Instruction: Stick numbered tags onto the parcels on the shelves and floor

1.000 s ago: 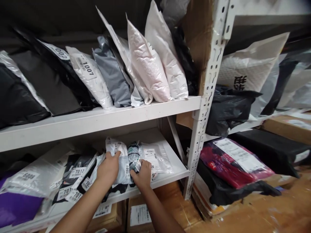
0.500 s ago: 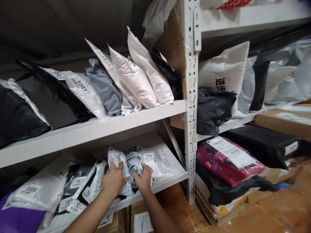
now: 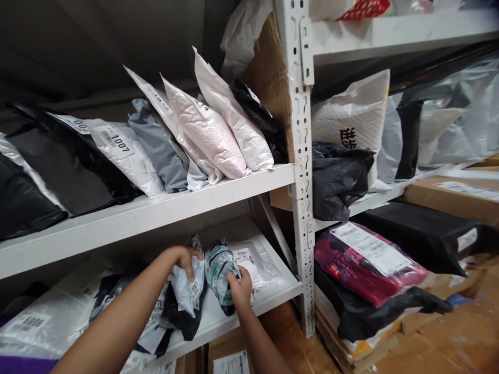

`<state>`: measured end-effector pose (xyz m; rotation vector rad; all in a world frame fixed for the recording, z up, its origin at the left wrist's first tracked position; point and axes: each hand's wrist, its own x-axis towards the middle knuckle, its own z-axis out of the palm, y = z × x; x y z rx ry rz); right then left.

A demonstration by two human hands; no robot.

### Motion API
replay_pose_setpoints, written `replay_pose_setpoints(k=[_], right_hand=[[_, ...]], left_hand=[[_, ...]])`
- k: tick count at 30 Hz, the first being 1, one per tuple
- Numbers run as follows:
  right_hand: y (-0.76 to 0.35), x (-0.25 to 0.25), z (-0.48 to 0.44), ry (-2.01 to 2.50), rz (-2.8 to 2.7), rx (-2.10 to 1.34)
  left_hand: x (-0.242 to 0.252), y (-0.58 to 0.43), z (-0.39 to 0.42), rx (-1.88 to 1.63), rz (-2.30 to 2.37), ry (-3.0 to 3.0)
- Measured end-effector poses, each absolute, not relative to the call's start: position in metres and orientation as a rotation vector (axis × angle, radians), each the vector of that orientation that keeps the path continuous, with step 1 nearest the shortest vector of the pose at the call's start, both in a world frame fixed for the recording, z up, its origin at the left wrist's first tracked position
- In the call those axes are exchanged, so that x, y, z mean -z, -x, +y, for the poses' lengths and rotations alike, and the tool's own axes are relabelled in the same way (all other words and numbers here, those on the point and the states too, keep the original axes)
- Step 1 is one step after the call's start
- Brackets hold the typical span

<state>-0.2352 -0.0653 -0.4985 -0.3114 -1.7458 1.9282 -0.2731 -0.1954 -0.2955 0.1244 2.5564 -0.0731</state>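
On the lower shelf [image 3: 212,322], my left hand [image 3: 186,258] is closed over the top of a pale grey mailer bag [image 3: 183,291] whose label ends in 001. A black mailer bag [image 3: 187,324] lies against and under it. My right hand [image 3: 240,285] grips the right side of a clear plastic parcel [image 3: 219,270] with green print and dark contents, thumb on its front; the other fingers are partly hidden behind it. A gap separates the two parcels. Behind my right hand, a flat clear bag [image 3: 265,259] with a white label lies on the shelf.
Several labelled bags, one a clear bag marked 6008 [image 3: 31,322], crowd the lower shelf's left. Mailers, including a pink one [image 3: 208,132], lean along the upper shelf [image 3: 156,221]. A white perforated post [image 3: 303,208] stands right, beside a magenta parcel [image 3: 366,259]. Cardboard boxes sit below.
My left hand has tilted the pale grey bag leftward, widening the gap between it and the green-printed parcel. My right hand has shifted slightly right and now grips that parcel. The view has shifted a little.
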Motion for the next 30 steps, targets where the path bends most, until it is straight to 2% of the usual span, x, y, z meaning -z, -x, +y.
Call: replay_pose_setpoints(k=[6,15,21,24,30], right_hand=[[0.237,0.502,-0.067,0.359,-1.65,-1.993],[0.238,0.508,-0.074,0.402,-1.524,-2.097],[0.239,0.51,-0.072,0.399,-1.523,-2.09],[0.232,0.51,-0.079,0.349,-1.579,-1.999],[0.206,0.507,-0.097,-0.063,-1.925,-1.567]], left_hand=[[0.276,0.298,-0.217,-0.128,2.286,-0.287],[0.342,0.317,-0.221,-0.095,2.35,-0.24],[0.358,0.318,-0.202,0.053,2.316,-0.229],[0.354,0.312,-0.197,0.112,2.543,-0.243],[0.328,0.269,-0.21,0.109,3.241,-0.15]])
